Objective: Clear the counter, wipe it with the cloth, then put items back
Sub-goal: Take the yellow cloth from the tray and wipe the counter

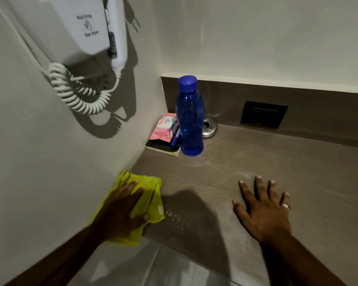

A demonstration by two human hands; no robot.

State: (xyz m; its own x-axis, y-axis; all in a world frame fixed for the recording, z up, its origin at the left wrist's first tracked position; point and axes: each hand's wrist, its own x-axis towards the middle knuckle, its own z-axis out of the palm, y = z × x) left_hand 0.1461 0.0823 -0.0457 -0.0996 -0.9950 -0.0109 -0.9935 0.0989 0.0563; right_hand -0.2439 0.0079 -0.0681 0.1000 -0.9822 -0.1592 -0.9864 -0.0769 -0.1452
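My left hand [122, 211] lies flat on a yellow-green cloth [151, 205] at the near left of the brown wood-grain counter [256, 162], close to the left wall. My right hand [262, 211] rests palm down on the bare counter with fingers spread, a ring on one finger, holding nothing. In the back corner stands a blue plastic bottle [189, 118] with a blue cap. Left of it a pink wipes pack [164, 129] and a blue pen [175, 139] lie on a dark notebook [161, 148]. Small white specks [178, 219] dot the counter between my hands.
A shiny metal dish [210, 129] sits behind the bottle. A black socket plate [264, 117] is set in the brown backsplash. A white wall hair dryer [87, 32] with a coiled cord [77, 93] hangs on the left wall. Tiled floor [153, 269] lies below the counter's front edge.
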